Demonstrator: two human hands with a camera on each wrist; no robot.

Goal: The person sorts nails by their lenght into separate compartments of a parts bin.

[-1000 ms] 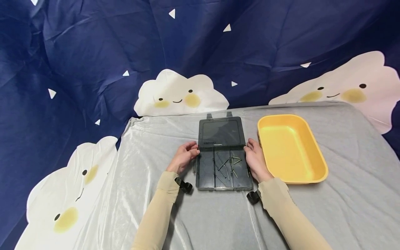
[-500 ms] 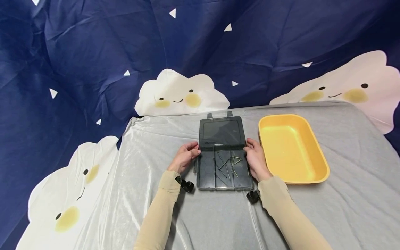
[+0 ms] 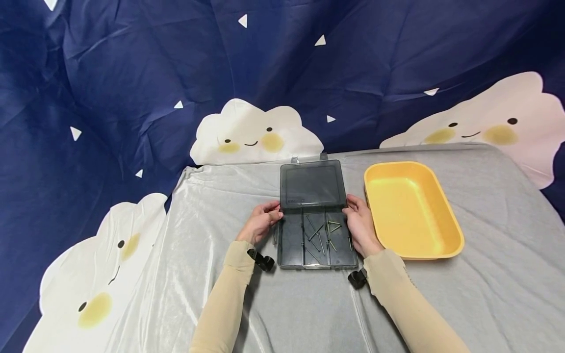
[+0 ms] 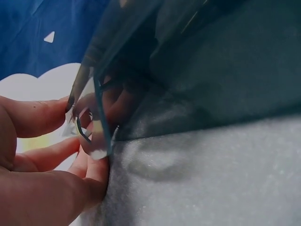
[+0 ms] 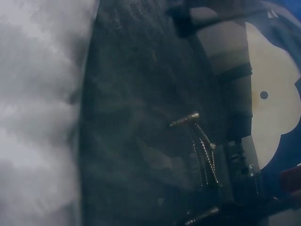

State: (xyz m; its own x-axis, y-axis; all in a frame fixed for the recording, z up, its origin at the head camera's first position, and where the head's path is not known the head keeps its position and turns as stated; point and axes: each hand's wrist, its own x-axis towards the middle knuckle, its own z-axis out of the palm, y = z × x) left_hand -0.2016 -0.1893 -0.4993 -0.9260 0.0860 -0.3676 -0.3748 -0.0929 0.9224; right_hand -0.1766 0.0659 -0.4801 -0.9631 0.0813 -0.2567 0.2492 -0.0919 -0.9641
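Note:
A dark see-through plastic storage box (image 3: pixel 289 245) lies on the cloth, its lid (image 3: pixel 313 184) folded back away from me and slightly raised. Several screws (image 3: pixel 321 240) lie scattered in its middle and right compartments; the right wrist view shows threads on some brassy screws (image 5: pixel 207 153). My left hand (image 3: pixel 260 223) grips the box's left edge by the hinge. In the left wrist view, the left hand's thumb and fingers (image 4: pixel 47 117) pinch the clear plastic edge. On the opposite side my right hand (image 3: pixel 361 226) holds the right edge near the hinge, its fingertips partly hidden.
To the right of the box, close by the right hand, stands a yellow plastic tray (image 3: pixel 408 215) with nothing seen in it. Grey velvety cloth (image 3: pixel 309 314) covers the table. Behind hangs a dark blue curtain (image 3: pixel 154 59) printed with clouds.
The lid has tilted up a little at its far edge, and its latch tabs look shorter. Both hands stay nearly where they were; the screws and tray have not moved.

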